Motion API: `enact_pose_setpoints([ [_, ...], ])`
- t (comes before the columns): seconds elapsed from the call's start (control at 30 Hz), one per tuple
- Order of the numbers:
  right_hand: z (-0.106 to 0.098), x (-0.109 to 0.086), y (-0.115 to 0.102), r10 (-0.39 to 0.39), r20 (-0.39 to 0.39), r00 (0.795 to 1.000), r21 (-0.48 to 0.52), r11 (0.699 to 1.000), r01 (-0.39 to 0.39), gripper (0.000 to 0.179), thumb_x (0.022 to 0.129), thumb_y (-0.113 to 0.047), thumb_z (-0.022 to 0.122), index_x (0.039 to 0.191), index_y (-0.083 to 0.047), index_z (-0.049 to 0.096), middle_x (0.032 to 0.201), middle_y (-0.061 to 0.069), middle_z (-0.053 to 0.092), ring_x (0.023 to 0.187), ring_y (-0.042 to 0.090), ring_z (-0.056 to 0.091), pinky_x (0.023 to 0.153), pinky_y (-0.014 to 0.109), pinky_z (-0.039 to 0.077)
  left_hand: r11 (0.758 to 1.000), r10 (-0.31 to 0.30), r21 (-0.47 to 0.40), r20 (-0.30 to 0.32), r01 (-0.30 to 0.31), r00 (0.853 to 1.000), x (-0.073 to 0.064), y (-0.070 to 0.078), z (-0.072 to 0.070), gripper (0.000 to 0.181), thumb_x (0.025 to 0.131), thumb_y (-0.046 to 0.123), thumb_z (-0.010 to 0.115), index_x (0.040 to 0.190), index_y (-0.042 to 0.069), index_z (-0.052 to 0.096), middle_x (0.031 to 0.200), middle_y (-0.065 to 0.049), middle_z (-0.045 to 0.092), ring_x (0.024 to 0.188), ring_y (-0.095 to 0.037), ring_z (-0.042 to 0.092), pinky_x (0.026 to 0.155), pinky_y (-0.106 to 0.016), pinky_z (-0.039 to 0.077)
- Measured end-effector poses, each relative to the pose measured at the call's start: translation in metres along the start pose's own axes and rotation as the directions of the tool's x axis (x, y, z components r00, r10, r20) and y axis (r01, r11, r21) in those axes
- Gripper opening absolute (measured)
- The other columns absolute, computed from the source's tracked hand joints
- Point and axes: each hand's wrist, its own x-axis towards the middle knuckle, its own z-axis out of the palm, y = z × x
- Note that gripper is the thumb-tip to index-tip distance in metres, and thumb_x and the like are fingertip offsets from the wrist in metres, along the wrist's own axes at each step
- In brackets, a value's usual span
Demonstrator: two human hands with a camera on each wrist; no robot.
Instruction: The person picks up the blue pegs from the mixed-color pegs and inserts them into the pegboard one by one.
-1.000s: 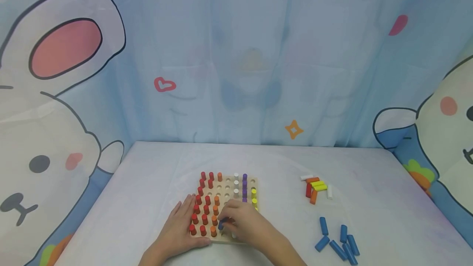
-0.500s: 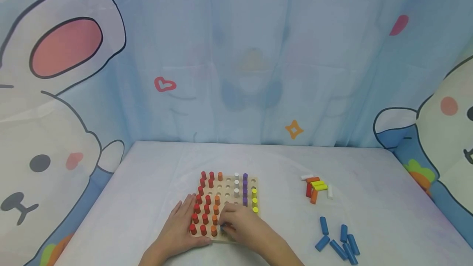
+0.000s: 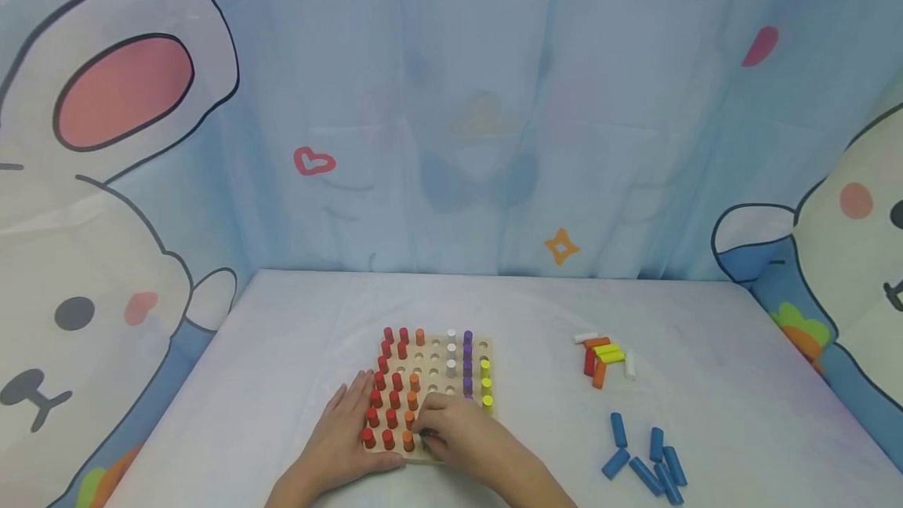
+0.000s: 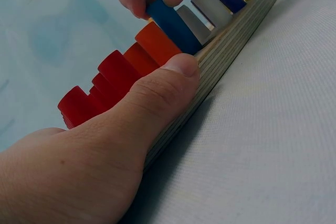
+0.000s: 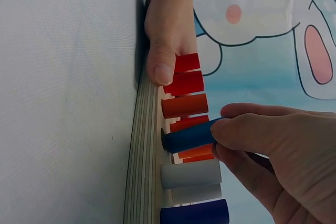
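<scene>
Clock = pegboard [image 3: 426, 379] in head view, 12 at the far side. R hand [image 3: 466, 433], approx. 5 o'clock on the board, has its grip on a blue peg [image 5: 188, 137], thumb & fingertips pinching the upper end. That peg is btwn 6 & 7 o'clock, near row, lower end at a hole; in R wrist view it tilts a bit vs. its neighbours, can't tell how far it's in. From the head cam the hand mostly hides it. Same row: an orange peg [image 5: 185, 106] just beside it on the 8 o'clock side, a white peg [image 5: 190, 173] on the 4 o'clock side, then a purple peg [image 5: 194, 212].

L hand [image 3: 342, 437] at approx. 8 o'clock, grip released: fingers straight along the 9 o'clock edge, thumb resting on the near edge nr. the 7 o'clock corner.

Standing in the board: red pegs [image 3: 368, 437] from 7 to 11, white pegs [image 3: 451, 351] nr. 1, yellow pegs [image 3: 486, 386] btwn 2 & 3. On the table [image 3: 303, 320], well apart: mixed pegs [image 3: 605, 352] btwn 2 & 3, six loose blue pegs [image 3: 645, 477] btwn 3 & 4. Beyond, at 12: curtain [image 3: 480, 38] w/ cartoon prints
</scene>
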Motion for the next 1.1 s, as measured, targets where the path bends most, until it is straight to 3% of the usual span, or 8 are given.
enact_pose_setpoints([
  [0.63,-0.004,-0.001,-0.001,0.025,0.039,0.999,-0.013,1.0,-0.025,0.012,0.083,-0.014,0.073,0.093,-0.018,0.075,0.092,-0.014,0.064,0.086,-0.002,0.06,0.077,0.012,0.052,1.0,-0.006,0.006,0.015,0.006,1.0,0.001,0.001,-0.003,0.126,0.061,0.088,0.054,0.151,0.006,0.022,0.157,-0.012,0.023,0.146,-0.023,0.021,0.119,-0.049,0.016],
  [1.1,-0.01,-0.002,-0.001,0.082,0.098,0.992,0.03,0.996,-0.086,0.011,0.083,-0.016,0.073,0.093,-0.019,0.075,0.092,-0.013,0.065,0.084,-0.002,0.058,0.076,0.014,0.053,1.0,-0.01,0.004,0.02,0.01,1.0,-0.001,0.002,-0.003,0.126,0.061,0.089,0.053,0.151,0.006,0.022,0.157,-0.011,0.024,0.146,-0.023,0.021,0.119,-0.049,0.016],
])
